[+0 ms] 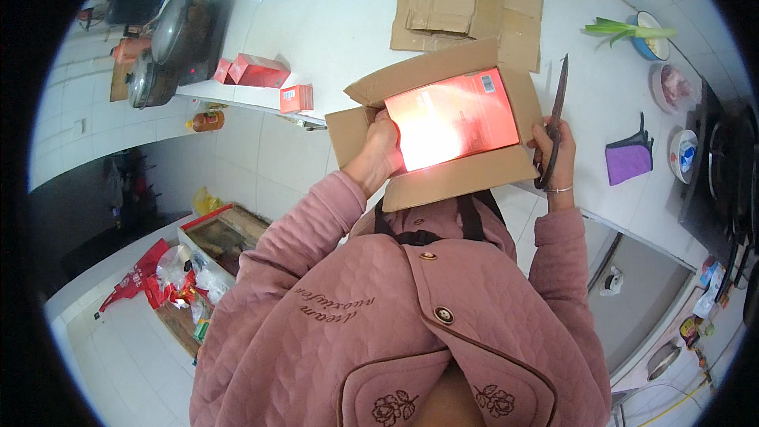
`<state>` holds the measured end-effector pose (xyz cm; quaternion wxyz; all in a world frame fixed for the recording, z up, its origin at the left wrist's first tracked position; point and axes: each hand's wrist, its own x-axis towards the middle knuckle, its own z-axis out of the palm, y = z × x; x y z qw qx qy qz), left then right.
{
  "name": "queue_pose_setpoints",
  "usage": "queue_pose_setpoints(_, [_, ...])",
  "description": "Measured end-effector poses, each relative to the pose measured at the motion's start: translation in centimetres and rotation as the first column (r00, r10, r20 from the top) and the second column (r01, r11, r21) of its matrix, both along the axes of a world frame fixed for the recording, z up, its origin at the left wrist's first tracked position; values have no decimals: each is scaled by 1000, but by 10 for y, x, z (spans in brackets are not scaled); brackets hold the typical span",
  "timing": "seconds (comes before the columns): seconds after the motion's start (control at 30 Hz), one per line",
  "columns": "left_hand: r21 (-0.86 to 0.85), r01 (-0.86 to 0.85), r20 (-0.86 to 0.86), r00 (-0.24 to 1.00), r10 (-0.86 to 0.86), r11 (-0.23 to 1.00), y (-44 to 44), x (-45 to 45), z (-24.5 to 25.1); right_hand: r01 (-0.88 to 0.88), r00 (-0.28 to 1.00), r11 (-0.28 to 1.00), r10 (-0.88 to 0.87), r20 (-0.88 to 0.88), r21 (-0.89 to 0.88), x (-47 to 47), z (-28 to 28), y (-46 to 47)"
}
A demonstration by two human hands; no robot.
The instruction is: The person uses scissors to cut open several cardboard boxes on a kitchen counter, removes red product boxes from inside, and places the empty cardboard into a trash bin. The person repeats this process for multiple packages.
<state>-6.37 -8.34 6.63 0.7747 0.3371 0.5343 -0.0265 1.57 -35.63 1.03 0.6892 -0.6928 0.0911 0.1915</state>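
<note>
An opened cardboard carton with its flaps spread is held before me at the counter's edge. Inside lies a red and white printed box with strong glare on its surface. My left hand reaches past the carton's left flap and grips the red box's left side; its fingertips are hidden. My right hand is closed around dark scissors, whose blades point away from me, beside the carton's right flap. Flattened cardboard lies on the counter beyond the carton.
Small red boxes stand at the counter's left edge, near lidded pots. On the right are a purple cloth, a bowl with a leek, a bowl of meat and a black stove. An open box sits lower left.
</note>
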Motion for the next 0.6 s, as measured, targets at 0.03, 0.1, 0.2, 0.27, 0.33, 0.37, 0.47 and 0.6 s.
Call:
queue_pose_setpoints(0.03, [26, 15, -17, 1000, -14, 1000, -1, 0, 1, -23, 1000, 1000, 23, -10, -20, 0, -1, -2])
queue_pose_setpoints(0.1, [159, 73, -7, 997, -73, 985, -3, -1, 7, -54, 998, 996, 56, 20, -70, 2, 0, -9])
queue_pose_setpoints(0.2, [598, 54, 131, 978, -164, 799, -19, -12, 27, -71, 992, 988, 84, 95, -137, 5, 8, -23])
queue_pose_setpoints(0.27, [965, 156, -11, 827, -562, 210, -18, -21, 52, -101, 986, 984, 118, 114, -147, 9, 19, -32])
queue_pose_setpoints(0.33, [963, 202, -265, 573, -776, -180, -11, -15, 73, -194, 967, 955, 224, 118, -226, 12, 34, -40])
queue_pose_setpoints(0.37, [942, 240, -313, 386, -868, -234, -4, 0, 78, -237, 954, 935, 276, 121, -263, 14, 42, -43])
queue_pose_setpoints(0.47, [883, 188, -464, 205, -862, -431, 4, 49, 72, -340, 929, 912, 364, 73, -230, 19, 66, -46])
queue_pose_setpoints(0.6, [737, 209, -676, 190, -713, -643, 2, 88, 46, -391, 903, 881, 423, 74, -268, 18, 82, -43])
